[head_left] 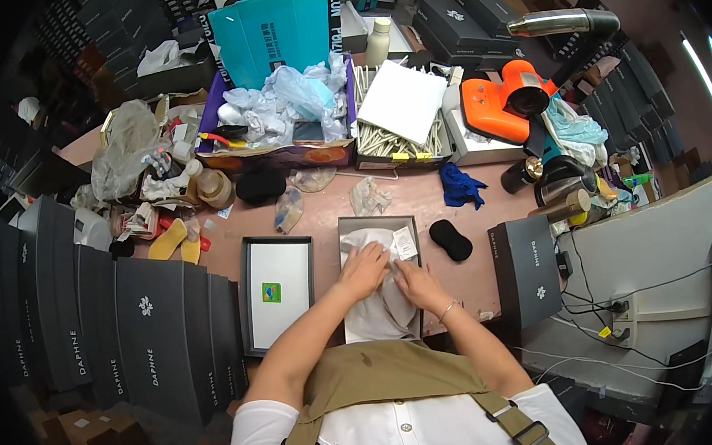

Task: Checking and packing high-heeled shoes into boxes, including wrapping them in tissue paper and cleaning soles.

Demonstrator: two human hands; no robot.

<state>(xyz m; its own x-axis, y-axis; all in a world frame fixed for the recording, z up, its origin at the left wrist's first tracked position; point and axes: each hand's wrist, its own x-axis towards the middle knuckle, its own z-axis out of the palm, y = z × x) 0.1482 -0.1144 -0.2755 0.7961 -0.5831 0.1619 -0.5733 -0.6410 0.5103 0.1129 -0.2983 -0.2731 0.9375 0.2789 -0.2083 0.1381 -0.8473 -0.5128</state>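
An open grey shoe box (416, 222) lies in front of me with a light grey cloth bag (376, 317) filling it. My left hand (366, 270) is over the upper part of the bag, its fingers bent onto the fabric. Close beside it, my right hand (418, 284) grips a fold of the same fabric near the box's right wall. A white paper card (405, 243) rests at the box's far right corner, just beyond my fingers. Whatever the bag may contain is hidden. To the left lies the box lid (250, 314), inside up, with a green sticker (271, 293) on it.
Black oval pads (451, 240) lie right of the box and farther left. Dark shoe boxes stand stacked at left (164, 338) and right (529, 272). Across the back are a purple carton (284, 155), a box of white sticks (400, 148) and an orange hot-air tool (494, 111).
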